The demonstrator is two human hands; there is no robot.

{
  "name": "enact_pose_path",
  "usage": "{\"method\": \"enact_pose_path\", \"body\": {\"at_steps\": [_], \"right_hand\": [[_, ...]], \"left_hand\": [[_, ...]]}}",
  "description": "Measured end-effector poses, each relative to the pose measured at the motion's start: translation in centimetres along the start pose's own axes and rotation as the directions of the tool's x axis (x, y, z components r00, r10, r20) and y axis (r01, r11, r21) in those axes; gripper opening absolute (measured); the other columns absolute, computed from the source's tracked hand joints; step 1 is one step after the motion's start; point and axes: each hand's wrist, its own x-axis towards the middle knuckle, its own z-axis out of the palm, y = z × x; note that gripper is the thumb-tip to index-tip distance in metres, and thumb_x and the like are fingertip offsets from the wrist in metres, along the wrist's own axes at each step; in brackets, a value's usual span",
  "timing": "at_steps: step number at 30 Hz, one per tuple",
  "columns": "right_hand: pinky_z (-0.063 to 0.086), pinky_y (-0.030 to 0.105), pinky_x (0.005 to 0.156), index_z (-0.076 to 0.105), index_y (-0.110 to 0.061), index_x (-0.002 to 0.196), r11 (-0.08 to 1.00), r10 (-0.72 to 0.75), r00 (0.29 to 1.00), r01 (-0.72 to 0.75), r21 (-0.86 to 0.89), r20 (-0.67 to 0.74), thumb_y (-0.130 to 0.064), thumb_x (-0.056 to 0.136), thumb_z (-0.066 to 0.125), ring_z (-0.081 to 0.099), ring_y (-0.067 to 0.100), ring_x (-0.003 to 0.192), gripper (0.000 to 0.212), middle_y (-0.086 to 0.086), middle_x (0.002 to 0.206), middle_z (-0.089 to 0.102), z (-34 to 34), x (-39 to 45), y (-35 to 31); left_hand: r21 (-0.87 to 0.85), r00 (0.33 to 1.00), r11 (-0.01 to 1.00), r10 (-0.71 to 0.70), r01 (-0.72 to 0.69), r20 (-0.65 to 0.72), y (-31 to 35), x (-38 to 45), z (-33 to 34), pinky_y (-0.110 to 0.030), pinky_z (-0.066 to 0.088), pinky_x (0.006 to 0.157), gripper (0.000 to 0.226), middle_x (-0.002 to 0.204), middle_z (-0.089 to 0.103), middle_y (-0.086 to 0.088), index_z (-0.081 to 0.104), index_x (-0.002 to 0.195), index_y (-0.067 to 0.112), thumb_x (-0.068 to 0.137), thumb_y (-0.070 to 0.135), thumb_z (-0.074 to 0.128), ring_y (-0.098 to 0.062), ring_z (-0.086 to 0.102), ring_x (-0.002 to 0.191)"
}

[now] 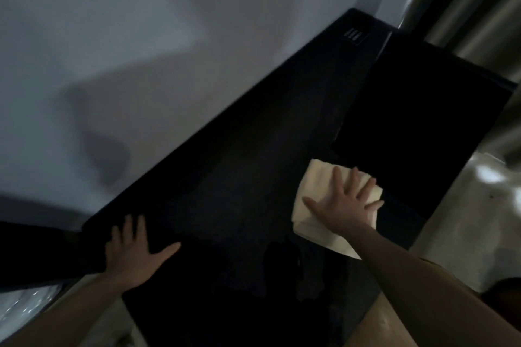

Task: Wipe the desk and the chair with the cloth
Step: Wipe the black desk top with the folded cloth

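Cloth (313, 222), pale and folded, lies flat on the dark surface (225, 205) at about four o'clock in the view, close to the near right edge. The right hand (342, 205) presses on it with fingers spread and straight, so this grip is released, palm down, not clenched round the fabric. The left hand (132, 256) rests at about eight o'clock, also flat with fingers spread, released and holding nothing, braced near the left end of the surface. A darker panel (423, 121) lies just beyond the cloth toward two o'clock; whether it is part of the desk or something on it I cannot tell. The wall (112, 65) runs along the far edge, and a small vent-like mark (353, 34) sits near the far corner at one o'clock. No chair is in sight.

The step in hand looks like wiping the desk top. To do it well, keep the palm's weight even over the whole cloth so it does not bunch, sweep in overlapping passes from the near edge toward the wall, and carry each pass into the far corner. The bracing hand should shift aside before the cloth reaches its spot.
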Motion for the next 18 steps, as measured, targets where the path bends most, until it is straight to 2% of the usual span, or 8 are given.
{"method": "enact_pose_path", "body": {"at_steps": [2, 3, 4, 5, 7, 9, 12, 18], "right_hand": [[-0.006, 0.082, 0.116, -0.015, -0.038, 0.164, 1.0, 0.0, 1.0, -0.001, -0.026, -0.025, -0.1, 0.077, 0.037, -0.032, 0.046, 0.153, 0.119, 0.003, 0.171, -0.03, 0.7, 0.0, 0.0], [-0.006, 0.081, 0.117, -0.014, -0.037, 0.164, 1.0, -0.005, 0.999, 0.004, -0.027, -0.04, -0.099, 0.078, 0.036, -0.032, 0.046, 0.154, 0.118, 0.004, 0.172, -0.029, 1.0, -0.3, 0.0], [-0.006, 0.08, 0.118, -0.013, -0.036, 0.165, 1.0, -0.011, 0.998, 0.009, -0.025, -0.057, -0.099, 0.079, 0.035, -0.031, 0.045, 0.154, 0.117, 0.004, 0.172, -0.028, 1.3, -0.7, -0.1], [-0.006, 0.079, 0.119, -0.012, -0.036, 0.165, 1.0, -0.017, 0.997, 0.016, -0.02, -0.073, -0.099, 0.08, 0.033, -0.03, 0.044, 0.155, 0.116, 0.004, 0.173, -0.028, 1.7, -1.3, -0.1], [-0.005, 0.077, 0.12, -0.012, -0.036, 0.165, 0.999, -0.031, 0.996, 0.029, -0.025, -0.084, -0.098, 0.08, 0.031, -0.031, 0.043, 0.155, 0.114, 0.004, 0.172, -0.029, 2.5, -2.9, -0.6], [-0.004, 0.076, 0.121, -0.016, -0.035, 0.165, 0.998, -0.049, 0.998, 0.048, -0.039, -0.039, -0.1, 0.077, 0.024, -0.032, 0.043, 0.154, 0.116, 0.005, 0.172, -0.031, 3.9, -5.8, -1.6], [-0.006, 0.076, 0.12, -0.028, -0.032, 0.162, 0.993, -0.074, 0.994, 0.081, -0.083, 0.077, -0.1, 0.074, 0.016, -0.033, 0.048, 0.153, 0.12, 0.008, 0.166, -0.04, 7.8, -12.6, -3.3], [-0.019, 0.073, 0.119, -0.056, -0.037, 0.139, 0.984, -0.131, 0.93, 0.164, -0.07, 0.344, -0.1, 0.075, 0.027, -0.047, 0.046, 0.144, 0.123, 0.004, 0.152, -0.06, 13.8, -23.3, -5.3]], "left_hand": [[0.063, 0.994, 0.992, 0.106, -0.107, 0.016, -4.2, -1.2, 2.3, -0.067, 0.012, 0.124, 0.081, 0.17, -0.005, -0.03, -0.01, 0.159, 0.057, 0.094, 0.085, 0.029, -0.056, -0.006, 0.155], [0.063, 0.975, 0.974, 0.219, -0.217, -0.023, -5.6, -1.5, 3.6, -0.077, 0.017, 0.117, 0.066, 0.165, 0.004, -0.041, -0.007, 0.153, 0.068, 0.096, 0.083, 0.021, -0.065, -0.004, 0.15], [0.123, 0.963, 0.955, 0.268, -0.271, 0.038, -6.4, -1.6, 4.4, -0.085, 0.018, 0.11, 0.061, 0.157, 0.01, -0.05, 0.003, 0.153, 0.07, 0.095, 0.084, 0.013, -0.072, -0.004, 0.145], [0.22, 0.954, 0.928, 0.291, -0.301, 0.079, -6.4, -1.7, 4.9, -0.085, 0.014, 0.11, 0.078, 0.156, 0.006, -0.052, 0.009, 0.157, 0.064, 0.085, 0.095, 0.01, -0.073, -0.011, 0.144], [0.026, 0.976, 0.999, 0.035, -0.042, 0.214, -5.2, -1.9, 4.9, -0.066, 0.003, 0.125, 0.158, 0.166, -0.019, -0.035, -0.012, 0.166, 0.032, 0.036, 0.117, 0.018, -0.058, -0.024, 0.15], [-0.126, 0.948, 0.977, -0.131, 0.174, 0.289, -3.3, -2.8, 3.4, -0.054, 0.005, 0.128, 0.195, 0.167, -0.032, -0.019, -0.032, 0.158, 0.01, 0.007, 0.116, 0.031, -0.049, -0.025, 0.153], [-0.139, 0.944, 0.976, -0.116, 0.166, 0.31, -3.6, -2.8, 3.4, -0.057, 0.003, 0.127, 0.198, 0.16, -0.046, -0.016, -0.043, 0.15, 0.009, 0.004, 0.112, 0.043, -0.049, -0.034, 0.15], [-0.141, 0.92, 0.979, -0.082, 0.146, 0.383, -3.2, -3.5, 1.7, -0.063, -0.001, 0.126, 0.197, 0.15, -0.057, -0.019, -0.052, 0.142, 0.01, 0.011, 0.108, 0.059, -0.053, -0.038, 0.145]]}}
